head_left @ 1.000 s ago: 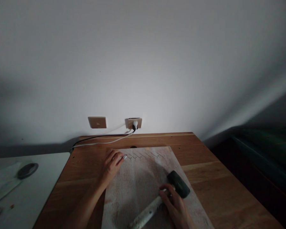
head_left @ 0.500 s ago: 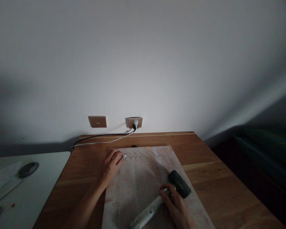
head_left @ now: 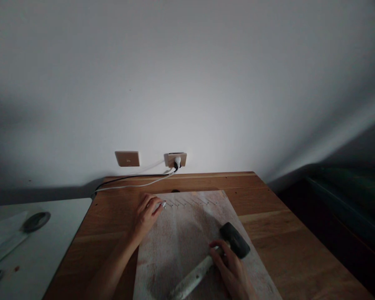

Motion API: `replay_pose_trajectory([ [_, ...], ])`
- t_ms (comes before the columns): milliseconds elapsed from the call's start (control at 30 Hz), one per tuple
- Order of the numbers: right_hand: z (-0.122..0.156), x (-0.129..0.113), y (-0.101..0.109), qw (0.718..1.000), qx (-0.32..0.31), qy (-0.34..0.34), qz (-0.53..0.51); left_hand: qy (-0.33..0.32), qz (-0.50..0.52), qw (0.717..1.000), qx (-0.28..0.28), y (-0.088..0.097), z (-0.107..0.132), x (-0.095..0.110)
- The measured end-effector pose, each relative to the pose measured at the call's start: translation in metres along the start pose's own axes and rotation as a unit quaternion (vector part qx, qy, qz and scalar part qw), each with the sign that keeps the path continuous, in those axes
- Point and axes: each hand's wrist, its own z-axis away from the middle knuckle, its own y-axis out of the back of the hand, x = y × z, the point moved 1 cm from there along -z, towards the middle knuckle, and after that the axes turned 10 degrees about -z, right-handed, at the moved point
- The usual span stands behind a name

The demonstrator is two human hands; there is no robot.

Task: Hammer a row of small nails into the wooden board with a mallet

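My left hand [head_left: 147,213] is at the far left corner of a pale, worn board [head_left: 175,241]. Its fingertips are pinched together around something small and whitish that I cannot make out. To the right of those fingers, several thin nails [head_left: 193,203] stand in a row along the board's far edge. My right hand [head_left: 229,266] is closed around a mallet [head_left: 235,240], gripping the pale handle close to the black head. The mallet lies low over the right side of the board, its handle pointing toward the lower left.
Under the board is a wooden table [head_left: 278,237] against the wall. White and black cables [head_left: 140,184] run to a wall socket [head_left: 177,160]; a second wall plate [head_left: 127,158] is to its left. A white table [head_left: 50,250] at left bears a tape roll [head_left: 36,221].
The view has shifted very slightly. Both hands, the mallet and the nails keep the same places on the board.
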Motion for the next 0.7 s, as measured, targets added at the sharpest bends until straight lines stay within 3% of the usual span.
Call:
replay_pose_trajectory([
  [500, -0.005, 0.012, -0.002, 1.0, -0.001, -0.011, 0.005, 0.001, 0.023, 0.999, -0.023, 0.001, 0.001, -0.001],
  [700, -0.005, 0.006, -0.001, 0.999, -0.013, 0.029, 0.009, 0.001, 0.017, 0.999, -0.047, 0.0, 0.001, -0.002],
])
